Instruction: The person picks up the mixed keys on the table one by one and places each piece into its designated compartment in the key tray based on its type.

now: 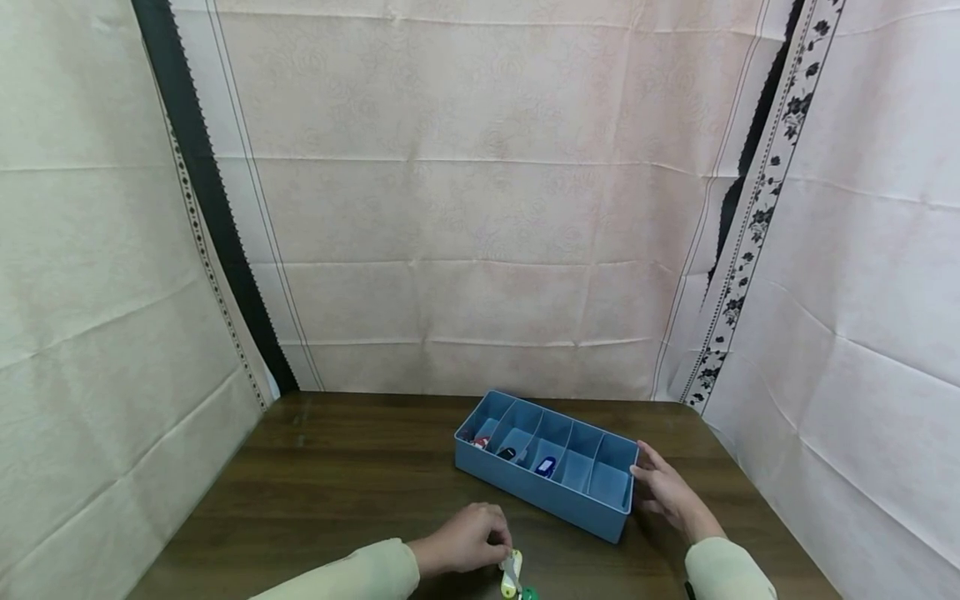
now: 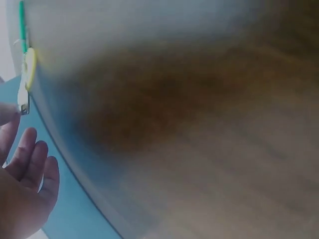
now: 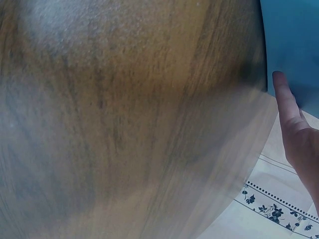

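Note:
My left hand (image 1: 468, 537) pinches one end of a nail clipper (image 1: 512, 573) with yellow-and-white sides and a green part at its far end. In the left wrist view, thumb and fingertip meet at the metal end of the nail clipper (image 2: 26, 92), while the other fingers are loosely bent. A blue divided box (image 1: 551, 496) stands at an angle just beyond. Against its right end rests my right hand (image 1: 671, 492), whose extended finger lies along the outer wall of the box (image 3: 289, 35) in the right wrist view.
Inside the box, a red-and-white item (image 1: 481, 442), a black item (image 1: 507, 454) and a dark blue item (image 1: 546, 467) lie in separate compartments towards the left. Wood-grain tabletop (image 1: 337, 467) surrounds the box. Pale cloth (image 1: 450, 208) hangs behind and on both sides.

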A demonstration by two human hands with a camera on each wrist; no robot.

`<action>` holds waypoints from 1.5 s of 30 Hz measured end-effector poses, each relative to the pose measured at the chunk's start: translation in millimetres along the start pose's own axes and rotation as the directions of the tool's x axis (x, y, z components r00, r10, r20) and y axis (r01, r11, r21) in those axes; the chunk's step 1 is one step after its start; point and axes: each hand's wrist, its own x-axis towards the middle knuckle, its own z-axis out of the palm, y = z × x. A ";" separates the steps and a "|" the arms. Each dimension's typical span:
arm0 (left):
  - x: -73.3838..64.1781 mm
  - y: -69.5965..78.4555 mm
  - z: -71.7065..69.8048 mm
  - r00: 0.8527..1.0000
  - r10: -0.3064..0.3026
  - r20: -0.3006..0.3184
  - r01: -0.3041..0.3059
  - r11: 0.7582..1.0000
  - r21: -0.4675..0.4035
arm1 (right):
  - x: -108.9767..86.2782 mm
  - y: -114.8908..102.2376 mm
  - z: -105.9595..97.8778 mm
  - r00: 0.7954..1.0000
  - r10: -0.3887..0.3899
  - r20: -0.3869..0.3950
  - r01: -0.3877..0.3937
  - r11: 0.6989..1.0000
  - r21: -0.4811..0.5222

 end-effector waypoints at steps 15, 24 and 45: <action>20.7 8.0 -29.2 0.986 -0.090 -0.139 0.076 0.992 -0.102 | -2.0 0.1 1.1 1.000 -0.016 0.001 0.016 1.000 0.007; 36.0 10.6 -41.0 0.966 -0.082 -0.245 0.039 0.984 -0.175 | -3.0 0.2 1.8 1.000 -0.020 -0.002 0.020 1.000 0.003; 93.2 36.9 -56.5 0.898 -0.305 -0.315 0.191 0.919 -0.346 | -3.8 0.5 2.2 1.000 -0.026 -0.002 0.026 1.000 0.015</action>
